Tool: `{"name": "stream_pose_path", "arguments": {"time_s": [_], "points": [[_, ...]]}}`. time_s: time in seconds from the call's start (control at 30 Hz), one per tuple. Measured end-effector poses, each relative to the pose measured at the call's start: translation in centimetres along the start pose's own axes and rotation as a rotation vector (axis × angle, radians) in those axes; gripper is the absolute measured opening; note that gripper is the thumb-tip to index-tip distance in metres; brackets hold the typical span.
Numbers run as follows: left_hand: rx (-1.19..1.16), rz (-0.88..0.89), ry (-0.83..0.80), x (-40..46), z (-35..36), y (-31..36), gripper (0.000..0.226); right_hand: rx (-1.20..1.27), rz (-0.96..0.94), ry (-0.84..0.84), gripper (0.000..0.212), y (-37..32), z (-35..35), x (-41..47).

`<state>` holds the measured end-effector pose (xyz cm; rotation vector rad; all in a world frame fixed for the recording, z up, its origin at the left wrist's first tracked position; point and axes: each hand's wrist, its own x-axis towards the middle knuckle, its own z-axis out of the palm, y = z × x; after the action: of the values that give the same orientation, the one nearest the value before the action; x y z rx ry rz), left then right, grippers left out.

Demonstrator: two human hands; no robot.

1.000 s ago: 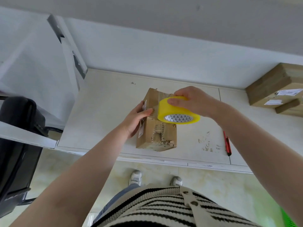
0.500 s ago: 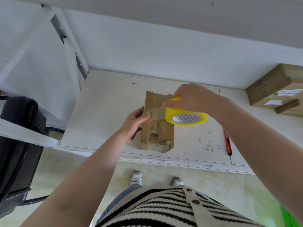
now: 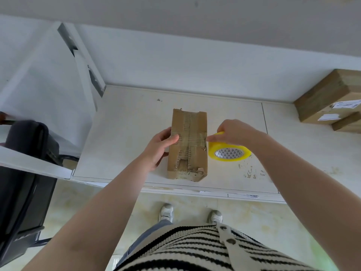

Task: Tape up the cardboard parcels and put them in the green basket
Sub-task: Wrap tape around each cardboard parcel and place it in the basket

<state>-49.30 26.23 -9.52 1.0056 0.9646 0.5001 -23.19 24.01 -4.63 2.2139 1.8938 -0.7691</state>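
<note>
- The parcel (image 3: 188,143) lies flat on the counter (image 3: 125,122), its long axis running away from the person, near the front edge.
- A second ago the tape roll (image 3: 228,152) sat over the parcel's top; now it is off the right side, just beside the right edge and low, near the counter.
- A clear strip now spans the top across the middle, from left edge to right edge. Judged from this, one crosswise band is laid and the roll is about to go down the right side or be cut.
- The right hand (image 3: 237,133) has its grip clamped on the roll from above, fingers curled over its rim.
- The left hand (image 3: 159,147) rests against the parcel's left side, its thumb pressing the strip's start onto the top; its fingers lie fairly straight, so that grip is apart.
- The near end of the parcel is torn and ragged, and it has no tape over it yet.
- More parcels (image 3: 330,98) are stacked at the far right of the counter, well apart.
- Only a faint green patch at the lower right edge hints at the basket, too faint to be sure; nothing is ready to go in yet.
</note>
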Motion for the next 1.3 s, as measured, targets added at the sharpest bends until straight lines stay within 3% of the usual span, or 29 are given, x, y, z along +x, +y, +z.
{"name": "stream_pose_path", "arguments": {"time_s": [0.23, 0.33, 0.43, 0.53, 0.6, 0.87, 0.97, 1.03, 1.2, 1.3], "points": [[0.150, 0.019, 0.045, -0.1, 0.3, 0.6, 0.061, 0.091, 0.017, -0.047, 0.053, 0.6, 1.1, 0.7], [0.623, 0.074, 0.141, 0.8, 1.5, 1.9, 0.075, 0.098, 0.010, -0.044, 0.053, 0.7, 1.5, 0.8], [1.157, 0.250, 0.256, 1.7, 4.2, 2.3, 0.072, 0.085, -0.004, -0.047, 0.055, 0.7, 1.5, 0.8], [1.527, 0.297, 0.335, 1.8, 6.0, 1.0, 0.074, 0.083, -0.004, -0.053, 0.054, 0.7, 1.5, 0.8], [1.650, 0.317, 0.377, 2.0, 6.0, 0.2, 0.075, 0.095, -0.005, -0.057, 0.052, 0.7, 1.6, 0.8], [1.707, 0.273, 0.386, 2.0, 6.1, 0.3, 0.074, 0.130, 0.008, -0.038, 0.051, 0.4, 1.8, 0.4], [1.618, 0.285, 0.361, 1.7, 5.0, 0.6, 0.075, 0.232, -0.026, -0.014, 0.060, 0.3, 1.2, -0.5], [1.493, 0.269, 0.346, 1.5, 3.6, 0.9, 0.078, 0.338, -0.067, 0.007, 0.055, 0.0, 0.4, -1.2], [1.275, 0.000, 0.348, 1.3, 1.9, 1.9, 0.103, 0.340, -0.144, 0.047, 0.045, -2.2, -0.7, -1.7], [1.223, -0.040, 0.343, 1.2, 1.7, 2.0, 0.102, 0.370, -0.163, 0.042, 0.044, -2.5, -1.0, -1.9]]}}
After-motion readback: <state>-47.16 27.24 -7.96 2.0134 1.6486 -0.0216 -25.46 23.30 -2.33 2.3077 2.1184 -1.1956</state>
